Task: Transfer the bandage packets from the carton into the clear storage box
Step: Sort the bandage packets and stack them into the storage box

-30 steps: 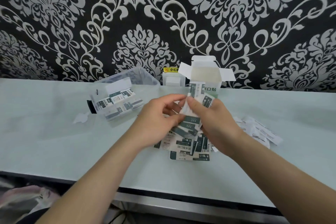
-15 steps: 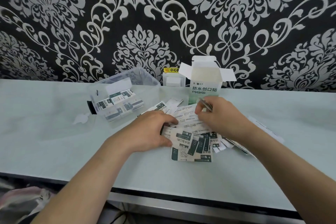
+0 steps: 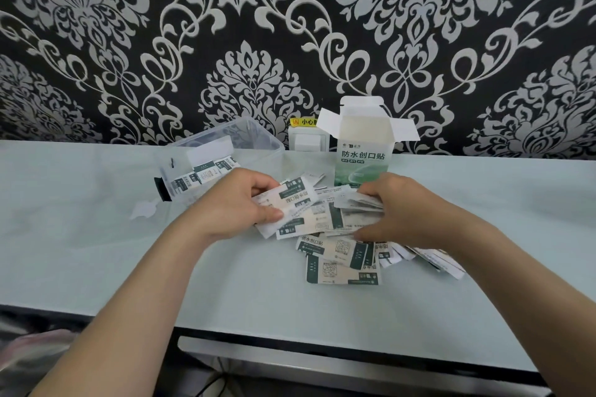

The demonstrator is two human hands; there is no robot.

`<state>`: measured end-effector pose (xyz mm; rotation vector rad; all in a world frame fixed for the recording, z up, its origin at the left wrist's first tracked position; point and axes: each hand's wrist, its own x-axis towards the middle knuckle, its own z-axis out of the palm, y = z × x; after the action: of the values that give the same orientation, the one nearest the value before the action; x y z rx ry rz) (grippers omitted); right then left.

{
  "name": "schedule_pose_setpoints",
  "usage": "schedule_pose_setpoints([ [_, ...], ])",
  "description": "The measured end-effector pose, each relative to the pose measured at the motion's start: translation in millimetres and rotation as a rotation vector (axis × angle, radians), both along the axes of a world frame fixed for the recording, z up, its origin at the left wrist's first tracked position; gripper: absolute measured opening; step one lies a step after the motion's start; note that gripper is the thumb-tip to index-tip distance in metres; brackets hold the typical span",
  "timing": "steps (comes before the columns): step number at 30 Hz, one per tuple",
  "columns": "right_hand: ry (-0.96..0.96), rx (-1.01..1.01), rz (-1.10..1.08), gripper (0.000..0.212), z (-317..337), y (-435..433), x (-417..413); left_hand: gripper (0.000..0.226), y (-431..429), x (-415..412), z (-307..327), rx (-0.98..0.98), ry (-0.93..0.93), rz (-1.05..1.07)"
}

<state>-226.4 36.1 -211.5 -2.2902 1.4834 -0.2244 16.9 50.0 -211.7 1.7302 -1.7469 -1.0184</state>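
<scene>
Fingers (image 3: 263,182) of left hand (image 3: 238,203) and right hand (image 3: 403,213) grip loose bandage packets (image 3: 335,250); should square one stack, then carry to clear storage box (image 3: 254,142) at 10 o'clock.

Left hand (image 3: 243,203), right hand (image 3: 404,214) grip bandage packets (image 3: 309,214); open carton (image 3: 364,156) behind, clear box (image 3: 258,138) left.

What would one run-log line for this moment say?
stage: gathering packets | left hand: grips packets | right hand: grips packets | carton: upright, flaps open | clear box: some packets inside
</scene>
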Motion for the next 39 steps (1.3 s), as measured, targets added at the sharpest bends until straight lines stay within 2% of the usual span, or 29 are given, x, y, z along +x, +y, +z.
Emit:
schedule_pose_setpoints([
  [5, -0.059, 0.056, -0.045, 0.017, -1.0, -4.0, -4.0, 0.021, 0.0, 8.4, 2.2, 0.061, -0.080, -0.007],
  [7, -0.140, 0.090, -0.079, 0.014, 1.5, -4.7, -7.0, 0.016, -0.3, 7.9, -0.2, 0.072, -0.132, -0.013],
  [10, -0.457, 0.253, -0.184, 0.018, 6.9, -4.3, -14.5, 0.009, 0.1, 3.4, -4.5, 0.044, -0.208, -0.053],
  [12, -0.692, 0.410, -0.220, 0.018, 8.7, -4.9, -18.6, 0.011, 0.2, -0.2, -5.4, -0.003, -0.253, -0.063],
  [15, -1.023, 0.651, -0.247, 0.006, 5.4, -6.2, -14.4, 0.016, 1.2, -3.1, -3.6, -0.042, -0.266, -0.073],
  [17, -1.206, 0.802, -0.270, 0.018, 1.2, -4.7, -6.3, 0.011, 1.9, -2.8, -0.5, -0.050, -0.174, -0.107],
  [20, -1.364, 0.982, -0.251, 0.021, -4.2, 2.1, 9.0, 0.014, 7.0, -5.9, 9.5, -0.100, 0.206, -0.158],
  [22, -1.391, 1.078, -0.220, 0.024, -7.9, 6.1, 16.8, 0.013, 10.6, -13.6, 15.9, -0.172, 0.440, -0.158],
  [25, -1.333, 1.155, -0.198, 0.030, -11.8, 10.8, 23.9, 0.014, 12.6, -27.2, 17.4, -0.231, 0.633, -0.183],
  [29, -1.311, 1.183, -0.215, 0.038, -8.5, 18.2, 30.7, 0.011, 10.6, -35.1, 14.2, -0.260, 0.639, -0.212],
  [33, -1.345, 1.252, -0.175, 0.017, -2.8, 23.9, 31.3, 0.012, 14.4, -44.7, 14.7, -0.207, 0.628, -0.257],
  [35, -1.335, 1.322, -0.138, 0.016, -3.9, 24.8, 32.5, 0.011, 13.3, -46.5, 13.4, -0.220, 0.659, -0.181],
  [39, -1.302, 1.242, -0.095, 0.047, -6.4, 19.6, 31.8, 0.017, 7.4, -44.7, 8.7, -0.152, 0.634, 0.033],
])
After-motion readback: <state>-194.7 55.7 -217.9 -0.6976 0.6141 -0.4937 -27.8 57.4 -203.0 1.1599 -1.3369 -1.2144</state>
